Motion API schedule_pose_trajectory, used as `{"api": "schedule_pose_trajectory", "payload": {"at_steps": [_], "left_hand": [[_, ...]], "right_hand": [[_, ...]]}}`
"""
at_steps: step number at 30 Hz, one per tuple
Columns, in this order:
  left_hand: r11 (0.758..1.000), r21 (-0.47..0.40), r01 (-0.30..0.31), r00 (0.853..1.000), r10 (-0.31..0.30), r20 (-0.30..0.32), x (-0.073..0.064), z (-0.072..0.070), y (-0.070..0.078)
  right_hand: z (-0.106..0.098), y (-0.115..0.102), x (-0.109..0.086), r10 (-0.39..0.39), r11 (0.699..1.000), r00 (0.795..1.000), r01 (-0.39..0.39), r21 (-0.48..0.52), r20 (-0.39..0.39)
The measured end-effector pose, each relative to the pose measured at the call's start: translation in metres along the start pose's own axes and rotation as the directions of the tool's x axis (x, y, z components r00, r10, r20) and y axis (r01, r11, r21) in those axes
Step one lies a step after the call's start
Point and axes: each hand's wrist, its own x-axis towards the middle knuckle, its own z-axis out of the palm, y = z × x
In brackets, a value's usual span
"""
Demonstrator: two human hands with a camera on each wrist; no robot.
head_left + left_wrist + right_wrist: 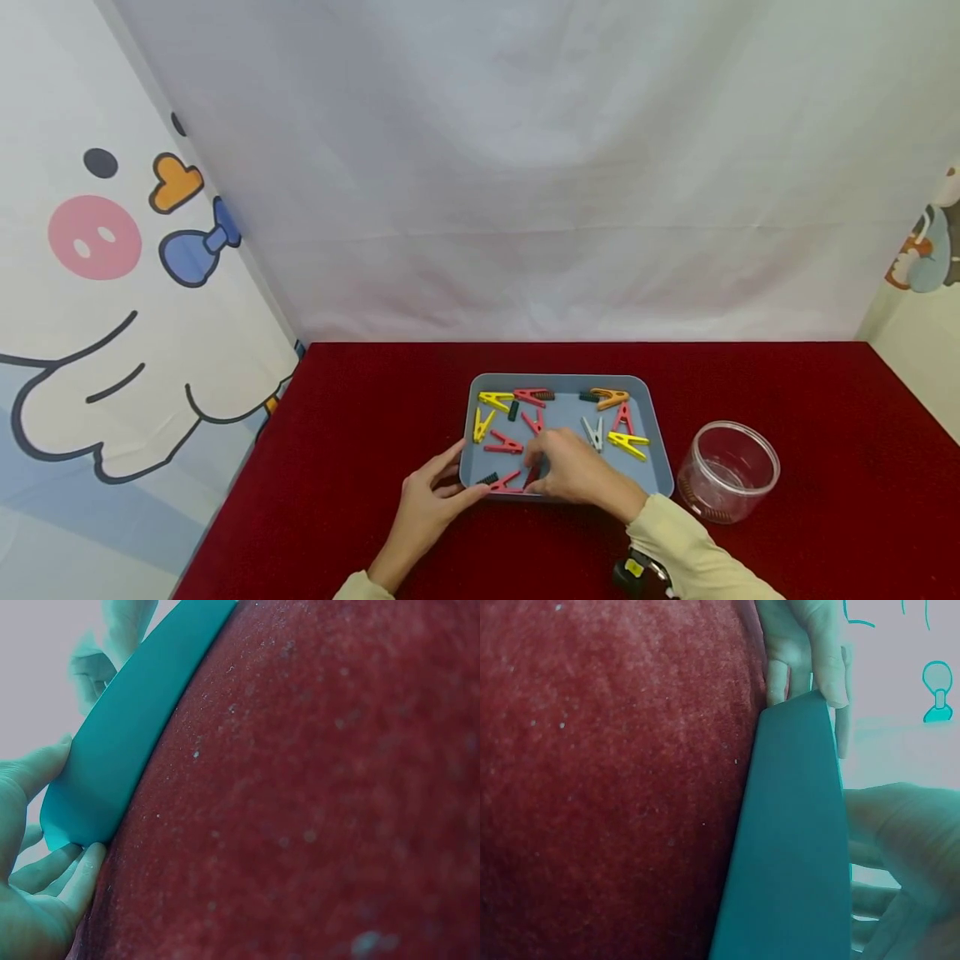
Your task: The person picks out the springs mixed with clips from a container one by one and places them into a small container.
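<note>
Head view: low over the near part of the tray point(566, 417), my right hand point(573, 467) pinches a dark red clip point(532, 477), thumb and fingers almost together. My left hand point(427, 504), loosely spread, touches the tray's near-left corner. Inside the tray lie red clips point(507, 443), yellow clips point(628, 444), a grey clip point(592, 434), an orange clip point(611, 398) and dark springs point(513, 411). Just beside the tray's right edge stands a clear jar point(735, 492).
</note>
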Motion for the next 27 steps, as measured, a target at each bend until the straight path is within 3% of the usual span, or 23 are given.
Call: {"api": "schedule_pose_trajectory", "payload": {"at_steps": [20,27], "left_hand": [[1.0,-0.014,0.007,1.0,-0.007,0.002,-0.0012,-0.0005,0.0009],[1.0,-0.01,0.002,1.0,-0.002,0.003,-0.0007,-0.0007,0.0014]], "right_hand": [[-0.0004,-0.0013,-0.0004,0.004,1.0,1.0,-0.004,-0.017,0.001],[-0.0017,0.0047,-0.0033,-0.056,0.995,0.998,0.059,0.077,-0.043]]}}
